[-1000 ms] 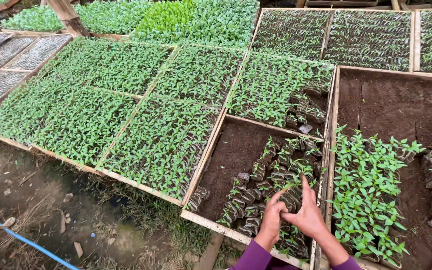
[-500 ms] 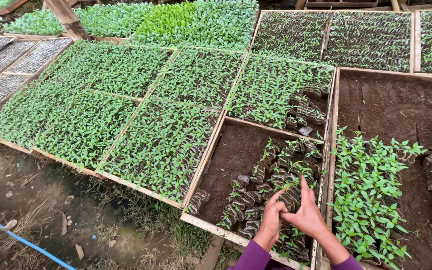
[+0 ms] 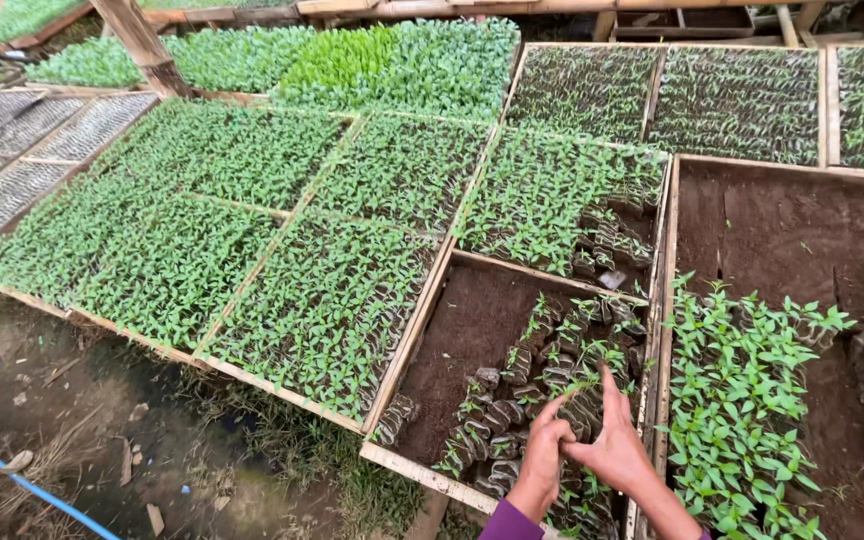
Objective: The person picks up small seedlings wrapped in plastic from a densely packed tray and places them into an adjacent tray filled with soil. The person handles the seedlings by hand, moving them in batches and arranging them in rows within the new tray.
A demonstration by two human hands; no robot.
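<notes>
Both hands, left hand (image 3: 542, 462) and right hand (image 3: 614, 447), grasp upright seedling pots (image 3: 577, 415).

A single head-worn camera looks steeply down and forward over wooden seedling frames (image 3: 422, 310) laid on the ground. It sits close above the nearest frame at the bottom edge, where the left hand (image 3: 542, 465) and right hand (image 3: 614, 450) enter from below. Farther beds recede toward the top; muddy ground (image 3: 102, 440) fills the lower left. No second view exists.

muddy ground (image 3: 102, 440), blue hose (image 3: 22, 485); daylight
</notes>
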